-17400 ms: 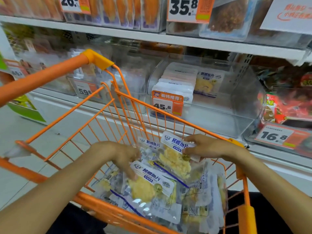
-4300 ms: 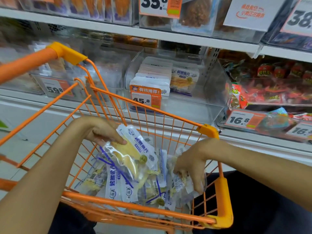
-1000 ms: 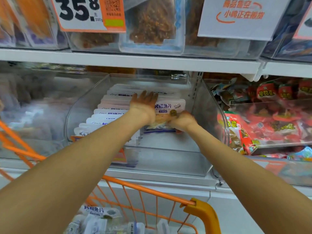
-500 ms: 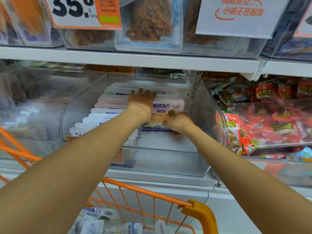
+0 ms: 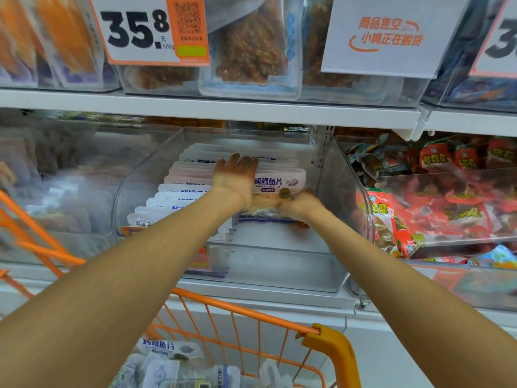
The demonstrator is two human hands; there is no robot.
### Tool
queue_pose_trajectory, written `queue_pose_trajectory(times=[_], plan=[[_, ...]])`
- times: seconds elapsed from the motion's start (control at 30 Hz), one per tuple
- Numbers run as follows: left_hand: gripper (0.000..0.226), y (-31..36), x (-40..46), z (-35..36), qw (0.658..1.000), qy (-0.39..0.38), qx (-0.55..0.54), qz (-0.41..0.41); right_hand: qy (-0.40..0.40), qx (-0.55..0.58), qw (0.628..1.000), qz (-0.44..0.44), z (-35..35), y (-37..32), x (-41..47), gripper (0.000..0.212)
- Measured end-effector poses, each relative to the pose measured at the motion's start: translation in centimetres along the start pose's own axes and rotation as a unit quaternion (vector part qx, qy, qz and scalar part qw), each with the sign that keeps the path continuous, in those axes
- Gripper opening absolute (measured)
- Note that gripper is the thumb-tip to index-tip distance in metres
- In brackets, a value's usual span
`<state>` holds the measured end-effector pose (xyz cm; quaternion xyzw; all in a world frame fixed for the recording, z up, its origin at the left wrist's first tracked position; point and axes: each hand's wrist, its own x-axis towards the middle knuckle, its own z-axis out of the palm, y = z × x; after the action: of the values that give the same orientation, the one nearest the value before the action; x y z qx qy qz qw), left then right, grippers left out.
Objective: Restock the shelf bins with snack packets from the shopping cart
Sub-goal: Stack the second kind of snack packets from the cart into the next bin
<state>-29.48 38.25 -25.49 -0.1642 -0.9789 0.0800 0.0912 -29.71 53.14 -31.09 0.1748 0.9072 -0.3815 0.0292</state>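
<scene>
snack packet (image 5: 275, 189): white top, blue words, yellow bits inside | in clear bin (image 5: 330, 259) on shelf, standing beside more packets | left hand (image 5: 236, 177) fingers straight, pressing packets | right hand (image 5: 300, 207) fingers curled on its bottom

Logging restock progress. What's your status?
Left hand flat on packet row. Right hand grips packet in bin. More in cart. Nothing blocking.
</scene>
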Motion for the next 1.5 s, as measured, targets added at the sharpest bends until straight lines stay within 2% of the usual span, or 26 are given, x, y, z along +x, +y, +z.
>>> queue_pose_trajectory(times=[0.13,0.27,0.37,0.43,0.57,0.63,0.73,0.77,0.83,0.9,0.97,1.07,1.23,1.3,1.4,1.5], plan=[[0.086,-0.5,-0.9,-0.4,1.000,0.022,-0.022,-0.005,-0.025,0.003,1.000,-0.003,-0.7,-0.3,-0.8,0.073],[0.080,-0.5,-2.6,-1.3,0.997,0.047,-0.056,-0.009,-0.017,0.003,1.000,-0.007,-1.6,-0.5,-2.4,0.049],[0.077,-0.3,-4.7,-2.8,0.992,0.082,-0.095,-0.015,0.013,0.023,1.000,-0.011,-2.4,-0.8,-5.1,0.067],[0.072,-0.2,-6.3,-3.6,0.984,0.104,-0.138,-0.031,0.048,0.012,0.998,-0.048,-3.2,-1.1,-8.5,0.064],[0.047,-0.2,-9.7,-4.3,0.948,0.198,-0.240,-0.068,0.174,0.091,0.955,-0.221,-4.1,-1.2,-15.9,0.028],[0.031,-0.1,-11.8,-4.7,0.922,0.241,-0.292,-0.079,0.146,0.115,0.931,-0.314,-3.7,-0.8,-19.2,0.022],[0.016,-0.3,-14.8,-5.0,0.908,0.249,-0.322,-0.101,-0.024,0.005,0.914,-0.405,-2.0,0.3,-21.9,0.012],[0.015,-0.4,-15.8,-5.0,0.909,0.235,-0.326,-0.108,-0.102,-0.057,0.908,-0.402,-1.5,0.9,-22.2,0.011],[0.012,-0.9,-18.1,-4.6,0.924,0.193,-0.308,-0.116,-0.241,-0.210,0.882,-0.348,-0.8,2.0,-22.8,0.031],[0.009,-1.6,-20.1,-3.7,0.950,0.132,-0.263,-0.109,-0.283,-0.363,0.839,-0.291,-0.3,3.1,-23.0,0.052],[0.010,-2.4,-21.6,-2.6,0.969,0.035,-0.225,-0.100,-0.272,-0.441,0.809,-0.278,-0.2,3.7,-23.2,0.061],[0.016,-3.4,-23.0,-0.9,0.974,-0.131,-0.166,-0.086,-0.277,-0.468,0.795,-0.269,-0.3,4.0,-24.0,0.064],[0.036,-2.6,-23.2,0.9,0.914,-0.357,-0.185,-0.044,-0.293,-0.481,0.792,-0.236,-1.8,5.6,-25.2,0.061],[0.043,-1.5,-22.9,1.6,0.893,-0.400,-0.203,-0.027,-0.296,-0.479,0.796,-0.221,-2.8,6.4,-25.6,0.059],[0.047,0.2,-22.9,2.5,0.881,-0.417,-0.221,-0.017,-0.295,-0.464,0.813,-0.194,-4.4,7.5,-26.1,0.056],[0.052,1.7,-22.6,2.9,0.867,-0.436,-0.243,-0.004,-0.260,-0.448,0.834,-0.187,-4.9,8.6,-26.4,0.054]])
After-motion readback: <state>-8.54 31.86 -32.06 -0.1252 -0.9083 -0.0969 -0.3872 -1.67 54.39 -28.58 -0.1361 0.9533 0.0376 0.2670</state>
